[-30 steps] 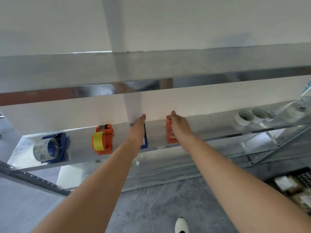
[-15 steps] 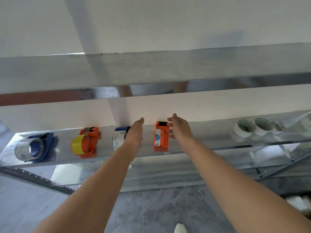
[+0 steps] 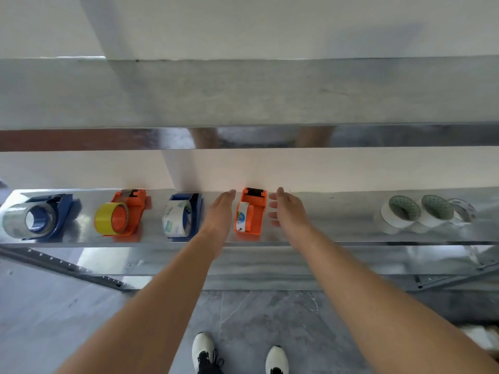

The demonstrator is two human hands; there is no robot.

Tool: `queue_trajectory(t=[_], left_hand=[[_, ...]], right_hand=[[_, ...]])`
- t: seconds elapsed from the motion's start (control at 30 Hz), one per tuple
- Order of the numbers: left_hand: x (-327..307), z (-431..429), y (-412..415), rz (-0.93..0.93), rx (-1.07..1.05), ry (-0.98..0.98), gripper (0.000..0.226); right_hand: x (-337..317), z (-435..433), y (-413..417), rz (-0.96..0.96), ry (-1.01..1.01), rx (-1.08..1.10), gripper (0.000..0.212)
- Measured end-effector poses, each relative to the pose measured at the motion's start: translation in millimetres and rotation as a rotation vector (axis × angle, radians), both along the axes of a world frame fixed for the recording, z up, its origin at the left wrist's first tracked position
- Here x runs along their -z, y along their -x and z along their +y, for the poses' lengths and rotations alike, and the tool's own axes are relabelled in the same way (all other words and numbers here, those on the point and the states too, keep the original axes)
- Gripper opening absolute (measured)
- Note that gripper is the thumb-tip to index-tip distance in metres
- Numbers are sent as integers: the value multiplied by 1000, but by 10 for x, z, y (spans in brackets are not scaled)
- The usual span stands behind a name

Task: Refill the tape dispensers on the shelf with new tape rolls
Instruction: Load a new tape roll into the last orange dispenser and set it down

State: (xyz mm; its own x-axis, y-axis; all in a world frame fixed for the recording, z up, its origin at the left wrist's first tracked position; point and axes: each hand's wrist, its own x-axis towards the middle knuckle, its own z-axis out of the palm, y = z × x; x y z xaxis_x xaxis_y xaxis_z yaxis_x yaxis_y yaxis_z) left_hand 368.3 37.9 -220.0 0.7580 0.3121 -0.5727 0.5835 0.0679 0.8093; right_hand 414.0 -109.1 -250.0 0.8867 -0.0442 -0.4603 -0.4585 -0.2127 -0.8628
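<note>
My left hand (image 3: pixel 220 211) and right hand (image 3: pixel 288 211), fingers straight, flank the orange dispenser (image 3: pixel 253 214) at nine and three o'clock on the shelf (image 3: pixel 337 221).

We count two blue dispensers (image 3: pixel 60 211) (image 3: pixel 193 211); two orange dispensers (image 3: pixel 135 209) (image 3: pixel 255 214); four in all; four loaded rolls (image 3: pixel 27 220) (image 3: pixel 112 218) (image 3: pixel 175 218) (image 3: pixel 241 218), one per dispenser; three loose tape rolls (image 3: pixel 397 217) (image 3: pixel 434 214) (image 3: pixel 463 211); two hands (image 3: pixel 220 209) (image 3: pixel 287 209); two shoes (image 3: pixel 204 352) (image 3: pixel 276 359).

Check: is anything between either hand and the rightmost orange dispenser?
Nothing visible. The left hand and right hand flank the orange dispenser, with only bare shelf in the gaps.
</note>
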Motion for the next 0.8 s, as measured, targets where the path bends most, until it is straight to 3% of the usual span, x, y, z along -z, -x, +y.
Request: queue_trajectory(t=[0.07, 0.27, 0.63, 0.8], left_hand=[[61, -4, -50, -16, 30, 22, 24], [312, 23, -142, -12, 101, -31, 25], [637, 41, -267, -51, 182, -161, 62], [752, 47, -279, -33, 190, -148, 57]], right_hand=[[65, 17, -26, 25, -7, 10, 47], [301, 129, -67, 72, -34, 40, 42], [715, 161, -80, 196, -85, 83, 34], [805, 95, -100, 200, -86, 84, 18]])
